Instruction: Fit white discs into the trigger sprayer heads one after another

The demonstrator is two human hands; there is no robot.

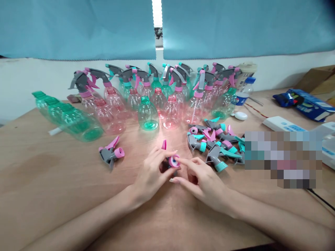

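Note:
My left hand [153,169] is closed on a spray trigger head [173,161] with a grey body and a pink collar. The collar's opening faces up toward me, with a white and dark centre inside. At the collar's rim rests the index fingertip of my right hand [205,179]; its thumb is stretched out below, apart from the finger. Much of the head's grey body is hidden by my left fingers. A loose pink-and-grey spray trigger head [111,153] lies on the table to the left. To the right is a pile of spray trigger heads [217,144] with pink or teal parts.
Green open bottles [75,120] lean together at left. Several open pink bottles [172,113] and a green bottle [148,115] stand ahead. Behind them are several bottles fitted with sprayers [206,82]. A Pepsi bottle [243,92], blue packet [303,103] and power strip [284,123] sit right.

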